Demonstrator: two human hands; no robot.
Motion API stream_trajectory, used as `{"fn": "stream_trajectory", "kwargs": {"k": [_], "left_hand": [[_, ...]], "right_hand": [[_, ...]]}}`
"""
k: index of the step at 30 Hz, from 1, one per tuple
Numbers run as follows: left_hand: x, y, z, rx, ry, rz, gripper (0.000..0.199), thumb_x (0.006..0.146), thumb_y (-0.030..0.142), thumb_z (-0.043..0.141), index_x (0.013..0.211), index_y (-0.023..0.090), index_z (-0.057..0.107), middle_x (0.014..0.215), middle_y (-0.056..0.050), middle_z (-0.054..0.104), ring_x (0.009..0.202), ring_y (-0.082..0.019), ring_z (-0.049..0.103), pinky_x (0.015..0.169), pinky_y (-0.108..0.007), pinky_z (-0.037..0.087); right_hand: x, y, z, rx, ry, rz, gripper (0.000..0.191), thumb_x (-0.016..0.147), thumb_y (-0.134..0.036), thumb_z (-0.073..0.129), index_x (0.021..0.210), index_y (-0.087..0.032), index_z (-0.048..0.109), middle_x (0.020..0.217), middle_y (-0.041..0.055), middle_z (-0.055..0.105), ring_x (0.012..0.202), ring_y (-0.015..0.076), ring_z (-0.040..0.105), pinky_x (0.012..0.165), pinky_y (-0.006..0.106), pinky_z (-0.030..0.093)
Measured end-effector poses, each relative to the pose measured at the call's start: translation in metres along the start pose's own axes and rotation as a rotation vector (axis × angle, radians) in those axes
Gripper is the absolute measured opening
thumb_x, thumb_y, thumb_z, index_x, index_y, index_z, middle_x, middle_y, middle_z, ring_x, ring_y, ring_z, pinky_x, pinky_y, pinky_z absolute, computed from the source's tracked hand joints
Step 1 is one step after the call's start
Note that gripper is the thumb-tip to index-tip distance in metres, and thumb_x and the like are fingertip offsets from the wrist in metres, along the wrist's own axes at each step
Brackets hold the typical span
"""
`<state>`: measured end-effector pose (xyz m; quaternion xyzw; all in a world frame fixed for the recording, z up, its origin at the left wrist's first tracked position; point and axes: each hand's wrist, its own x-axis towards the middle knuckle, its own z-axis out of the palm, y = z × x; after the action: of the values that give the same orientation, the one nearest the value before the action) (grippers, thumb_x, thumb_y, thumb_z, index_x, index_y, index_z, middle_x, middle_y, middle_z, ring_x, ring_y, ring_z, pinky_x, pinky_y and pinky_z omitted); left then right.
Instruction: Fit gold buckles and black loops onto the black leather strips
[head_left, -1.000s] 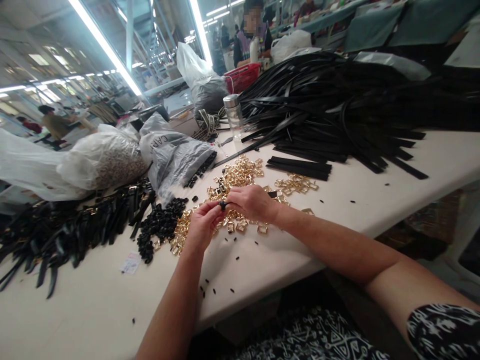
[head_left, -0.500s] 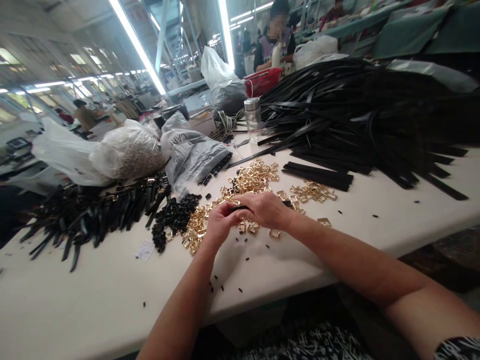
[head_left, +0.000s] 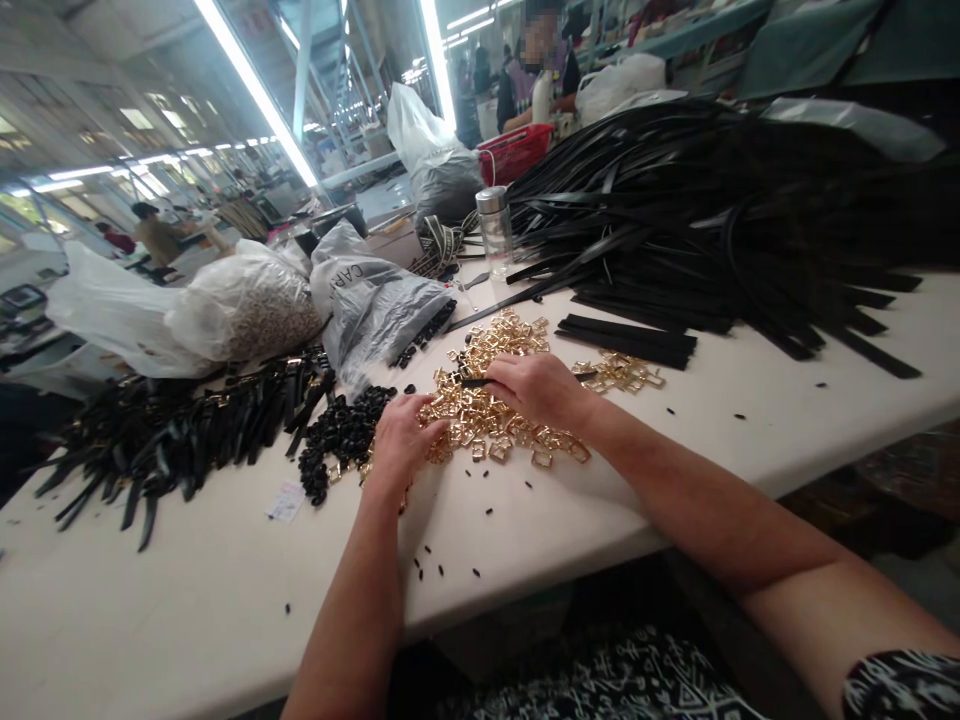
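Observation:
My right hand (head_left: 544, 392) is closed round a thin black strap (head_left: 474, 383), whose ends stick out on both sides of the fist. It hovers over a heap of gold metal buckles (head_left: 506, 335). My left hand (head_left: 403, 437) rests at the left side of that heap, thumb apart from the fingers and nothing visible in it. Beside its fingertips lies a pile of small black loops (head_left: 341, 435). More gold buckles (head_left: 626, 372) are spread to the right of my right hand.
A big bundle of black straps (head_left: 660, 220) fills the right back, with short cut strips (head_left: 626, 340) before it. Finished-looking buckled straps (head_left: 202, 430) lie left. Plastic bags (head_left: 240, 310), a glass bottle (head_left: 495, 235) and a red basket (head_left: 514, 152) stand behind. A co-worker (head_left: 536, 80) sits beyond.
My hands were together on the black strap. Now the left has let go and moved left and down to the buckles and loops, while the right keeps the strap.

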<state>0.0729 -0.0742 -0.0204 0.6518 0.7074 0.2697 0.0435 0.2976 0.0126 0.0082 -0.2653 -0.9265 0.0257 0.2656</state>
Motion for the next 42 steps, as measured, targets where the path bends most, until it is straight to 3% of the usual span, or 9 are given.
{"fn": "stream_trajectory", "kwargs": {"k": [2,8,15,18,21,26,30,36,42], "left_hand": [[0.002,-0.003,0.002,0.104,-0.039,0.010,0.028,0.073,0.033,0.072,0.098,0.021,0.073,0.103,-0.010,0.068,0.094,-0.027,0.060,0.086,-0.039,0.044],[0.005,-0.004,0.011,0.158,-0.031,-0.061,0.016,0.080,0.032,0.062,0.079,0.022,0.074,0.082,-0.006,0.068,0.079,-0.024,0.061,0.077,-0.036,0.045],[0.006,-0.011,0.008,-0.008,0.188,-0.062,0.017,0.080,0.031,0.060,0.075,0.022,0.074,0.088,-0.007,0.072,0.084,-0.023,0.063,0.083,-0.036,0.045],[0.006,-0.009,0.006,-0.220,0.233,-0.191,0.020,0.078,0.037,0.063,0.076,0.019,0.073,0.077,-0.005,0.070,0.073,-0.020,0.063,0.074,-0.033,0.046],[0.005,-0.002,0.005,-0.667,0.198,-0.367,0.029,0.071,0.045,0.070,0.077,0.017,0.071,0.068,-0.003,0.068,0.063,-0.016,0.062,0.065,-0.029,0.047],[0.004,0.016,0.001,-1.229,0.143,-0.529,0.036,0.057,0.041,0.082,0.076,0.015,0.068,0.070,-0.003,0.069,0.061,-0.012,0.064,0.065,-0.025,0.051],[0.002,0.023,-0.003,-1.334,0.109,-0.548,0.037,0.056,0.041,0.083,0.075,0.015,0.066,0.068,-0.003,0.070,0.060,-0.012,0.065,0.060,-0.022,0.051],[-0.001,0.024,-0.005,-1.397,0.086,-0.445,0.029,0.061,0.038,0.082,0.072,0.016,0.066,0.073,-0.001,0.071,0.065,-0.010,0.066,0.067,-0.022,0.053],[-0.002,0.030,-0.001,-1.507,0.106,-0.468,0.027,0.057,0.035,0.086,0.071,0.017,0.070,0.077,-0.001,0.071,0.071,-0.010,0.066,0.068,-0.021,0.053]], "right_hand": [[0.000,-0.001,0.000,0.018,0.025,-0.013,0.026,0.096,-0.031,0.047,0.084,-0.015,0.062,0.080,0.0031,0.062,0.064,0.0112,0.047,0.056,0.027,0.024],[-0.001,-0.006,0.003,0.027,0.005,-0.035,0.025,0.095,-0.032,0.048,0.083,-0.015,0.062,0.079,0.0023,0.061,0.063,0.0105,0.046,0.054,0.027,0.022],[0.000,-0.008,-0.001,0.020,0.003,-0.026,0.026,0.096,-0.033,0.047,0.085,-0.015,0.063,0.079,0.0023,0.062,0.062,0.0104,0.046,0.054,0.026,0.024],[-0.001,-0.007,0.000,0.022,0.017,-0.020,0.025,0.095,-0.032,0.047,0.085,-0.015,0.063,0.079,0.0021,0.061,0.062,0.0105,0.046,0.054,0.027,0.025],[-0.001,-0.005,0.000,0.011,0.046,-0.022,0.026,0.095,-0.032,0.046,0.082,-0.015,0.063,0.077,0.0022,0.061,0.061,0.0103,0.045,0.054,0.027,0.025],[-0.003,-0.012,-0.012,0.059,0.165,-0.002,0.030,0.095,-0.032,0.042,0.078,-0.016,0.061,0.072,0.0020,0.060,0.060,0.0106,0.045,0.056,0.028,0.026],[-0.004,-0.023,-0.021,0.122,0.220,0.034,0.028,0.093,-0.032,0.044,0.075,-0.017,0.059,0.068,0.0015,0.058,0.061,0.0110,0.046,0.058,0.027,0.028],[-0.002,-0.021,-0.014,0.072,0.124,0.073,0.026,0.091,-0.031,0.046,0.075,-0.017,0.059,0.069,0.0023,0.060,0.059,0.0114,0.045,0.056,0.028,0.025],[-0.003,-0.021,-0.010,0.255,0.183,0.060,0.027,0.093,-0.035,0.047,0.083,-0.016,0.064,0.074,0.0027,0.063,0.064,0.0110,0.051,0.060,0.025,0.032]]}}
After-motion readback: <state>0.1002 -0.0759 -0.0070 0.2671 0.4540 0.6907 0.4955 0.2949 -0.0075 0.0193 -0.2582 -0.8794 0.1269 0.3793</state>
